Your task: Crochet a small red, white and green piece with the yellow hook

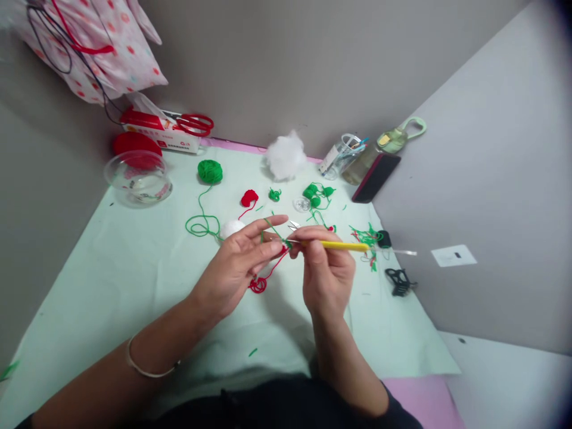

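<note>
My right hand [328, 268] is closed around a crochet hook with a yellow handle [342, 245]. The hook's thin metal tip reaches left to a small red and green crochet piece [286, 244], which my left hand [236, 256] pinches between thumb and fingers. Green yarn loops over my left index finger and stretches to the piece. A red strand runs from it down to a small red yarn coil [258, 285] below my left hand. Partly behind my left fingers lies a white ball [232, 228]. A loose green strand [203, 225] leads to a green yarn ball [210, 171].
At the back stand white stuffing [286, 156], a clear cup of pens [342, 156], a bottle [393, 140] and a phone [376, 177]. Green pieces [318, 193], yarn scraps [369, 238] and a black claw clip [400, 281] lie right. Red scissors [195, 124] rest on a tissue box [161, 131].
</note>
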A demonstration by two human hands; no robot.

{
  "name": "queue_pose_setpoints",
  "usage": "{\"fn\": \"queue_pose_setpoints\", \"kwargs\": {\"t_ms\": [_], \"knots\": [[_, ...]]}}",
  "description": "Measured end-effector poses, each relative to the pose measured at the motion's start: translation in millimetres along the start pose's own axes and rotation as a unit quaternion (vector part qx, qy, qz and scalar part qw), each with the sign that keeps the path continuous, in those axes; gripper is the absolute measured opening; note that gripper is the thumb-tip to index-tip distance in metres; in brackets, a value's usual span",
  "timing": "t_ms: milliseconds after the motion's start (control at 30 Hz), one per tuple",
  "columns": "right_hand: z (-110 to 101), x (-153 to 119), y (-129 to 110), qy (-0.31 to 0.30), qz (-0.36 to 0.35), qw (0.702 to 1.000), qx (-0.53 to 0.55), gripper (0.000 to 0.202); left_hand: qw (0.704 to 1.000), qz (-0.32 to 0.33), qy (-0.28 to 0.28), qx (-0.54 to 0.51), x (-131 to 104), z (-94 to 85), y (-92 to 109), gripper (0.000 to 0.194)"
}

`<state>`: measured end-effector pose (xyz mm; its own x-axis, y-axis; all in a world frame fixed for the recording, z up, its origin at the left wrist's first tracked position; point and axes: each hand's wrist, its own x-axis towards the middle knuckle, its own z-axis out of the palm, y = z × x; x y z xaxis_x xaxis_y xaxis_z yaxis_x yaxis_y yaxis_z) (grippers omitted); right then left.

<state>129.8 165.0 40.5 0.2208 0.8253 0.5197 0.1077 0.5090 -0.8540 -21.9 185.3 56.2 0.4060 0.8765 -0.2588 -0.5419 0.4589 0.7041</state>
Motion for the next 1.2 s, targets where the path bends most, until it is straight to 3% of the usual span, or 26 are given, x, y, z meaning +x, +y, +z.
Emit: {"fn": "queue_pose_setpoints", "kwargs": {"t_ms": [167, 300, 400, 533, 667, 800, 900, 1000, 1067, 1200], "knots": [[5.2, -7.9, 1.5, -0.019, -0.101, 0.983, -0.152, 0.02, 0.998, 0.049, 0.034, 0.034, 0.3, 3.6, -6.2, 0.039], [2.4, -11.2, 2.9, -0.014, -0.192, 0.95, -0.246, 0.033, 0.999, -0.011, 0.006, -0.03, 3.3, 1.1, -6.1, 0.034], [-3.4, -5.4, 2.3, 0.009, -0.12, 0.98, -0.156, 0.023, 0.996, -0.054, -0.009, -0.072, 4.6, -2.7, -2.8, 0.027], [-4.1, 1.5, 0.7, 0.008, 0.012, 1.0, -0.015, 0.017, 1.0, -0.008, 0.006, -0.023, 3.4, -4.1, -1.9, 0.028], [-0.3, 1.1, 1.1, -0.014, 0.031, 0.999, -0.019, 0.014, 0.998, 0.029, 0.013, 0.055, 0.8, -1.5, -3.5, 0.031], [-1.7, 2.9, 1.9, 0.004, 0.094, 0.995, 0.039, 0.019, 0.997, 0.032, 0.01, 0.075, -0.3, -0.8, -3.0, 0.027], [-2.8, 3.3, -0.3, -0.002, 0.1, 0.993, 0.06, 0.021, 0.995, 0.037, 0.018, 0.089, -0.8, -2.2, -2.9, 0.028], [-2.6, -0.7, -4.4, -0.004, 0.056, 0.998, 0.013, 0.018, 0.991, 0.068, 0.031, 0.115, -1.8, -2.7, -4.1, 0.029], [-2.2, -4.8, -5.4, -0.012, -0.014, 0.997, -0.073, 0.018, 0.983, 0.102, 0.048, 0.142, -2.7, -1.4, -5.7, 0.029], [-0.2, -12.1, 1.7, -0.065, -0.189, 0.951, -0.235, 0.027, 0.966, 0.154, 0.089, 0.186, -4.1, 3.1, -9.9, 0.03]]}}
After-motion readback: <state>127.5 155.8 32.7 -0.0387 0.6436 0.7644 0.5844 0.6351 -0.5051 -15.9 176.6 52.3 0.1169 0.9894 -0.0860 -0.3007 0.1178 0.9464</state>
